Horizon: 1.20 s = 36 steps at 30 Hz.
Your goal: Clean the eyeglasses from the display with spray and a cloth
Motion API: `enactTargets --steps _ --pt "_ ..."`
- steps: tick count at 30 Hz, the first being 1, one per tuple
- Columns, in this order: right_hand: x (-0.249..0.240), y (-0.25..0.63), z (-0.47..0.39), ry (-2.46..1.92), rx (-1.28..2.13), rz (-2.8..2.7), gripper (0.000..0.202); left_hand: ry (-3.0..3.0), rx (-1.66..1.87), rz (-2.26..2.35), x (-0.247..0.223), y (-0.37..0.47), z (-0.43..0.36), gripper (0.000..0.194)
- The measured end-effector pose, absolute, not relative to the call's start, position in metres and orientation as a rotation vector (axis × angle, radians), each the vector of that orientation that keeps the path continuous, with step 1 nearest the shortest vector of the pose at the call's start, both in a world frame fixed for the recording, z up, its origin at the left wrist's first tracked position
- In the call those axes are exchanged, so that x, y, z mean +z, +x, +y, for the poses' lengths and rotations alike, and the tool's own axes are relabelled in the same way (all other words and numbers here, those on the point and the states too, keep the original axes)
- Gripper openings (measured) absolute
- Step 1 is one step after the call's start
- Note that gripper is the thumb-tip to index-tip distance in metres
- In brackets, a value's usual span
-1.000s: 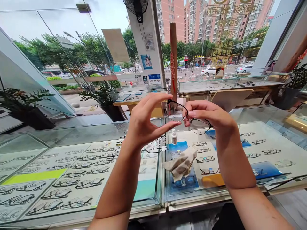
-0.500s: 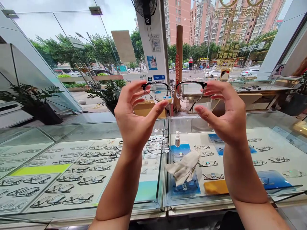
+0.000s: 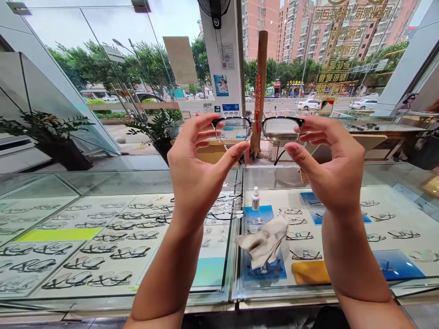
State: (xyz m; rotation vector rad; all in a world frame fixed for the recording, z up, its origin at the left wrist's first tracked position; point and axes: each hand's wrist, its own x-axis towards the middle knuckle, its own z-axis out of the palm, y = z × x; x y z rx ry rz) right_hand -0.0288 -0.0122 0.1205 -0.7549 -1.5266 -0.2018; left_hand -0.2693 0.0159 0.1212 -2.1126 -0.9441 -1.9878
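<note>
A pair of glasses (image 3: 256, 121) with a dark upper rim is held up in front of me, above the glass display counter. My left hand (image 3: 202, 169) grips its left end between fingers and thumb. The right end is in the fingers of my right hand (image 3: 334, 160). One dark temple hangs down near my right thumb. Below, on the counter, lie a crumpled beige cloth (image 3: 265, 240) and a small white bottle (image 3: 255, 199), which stands upright behind the cloth.
The glass counter (image 3: 236, 292) spans the view, with rows of eyeglasses (image 3: 130, 252) inside. Several more frames lie near my left forearm. A mustard-yellow case (image 3: 310, 272) is beside my right forearm. Potted plants (image 3: 63, 137) and a wooden post (image 3: 259, 82) stand beyond.
The hands and glasses have shifted slightly right in view. The glasses now sit more face-on, with the hanging temple a little lower.
</note>
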Motion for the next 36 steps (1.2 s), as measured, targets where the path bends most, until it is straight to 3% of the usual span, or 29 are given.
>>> enactTargets --steps 3,9,15,23,28,36 --pt "0.120 -0.028 -0.012 -0.762 -0.135 -1.525 0.041 -2.154 -1.901 -0.915 0.120 -0.273 0.019 0.063" --pt "0.121 -0.028 -0.009 -0.787 -0.095 -1.512 0.043 -2.120 -1.805 -0.855 0.114 -0.275 0.026 0.080" --pt "0.119 -0.029 -0.008 -0.784 -0.068 -1.513 0.042 -2.069 -1.888 -0.914 0.115 -0.275 0.025 0.070" --pt "0.117 -0.030 -0.007 -0.779 -0.172 -1.500 0.038 -2.054 -1.924 -0.887 0.110 -0.279 0.031 0.075" --pt "0.114 -0.026 -0.004 -0.788 -0.095 -1.539 0.044 -1.970 -1.961 -0.912 0.114 -0.276 0.026 0.065" --pt "0.113 -0.025 -0.002 -0.836 -0.091 -1.563 0.045 -1.985 -1.864 -0.876 0.112 -0.279 0.026 0.070"
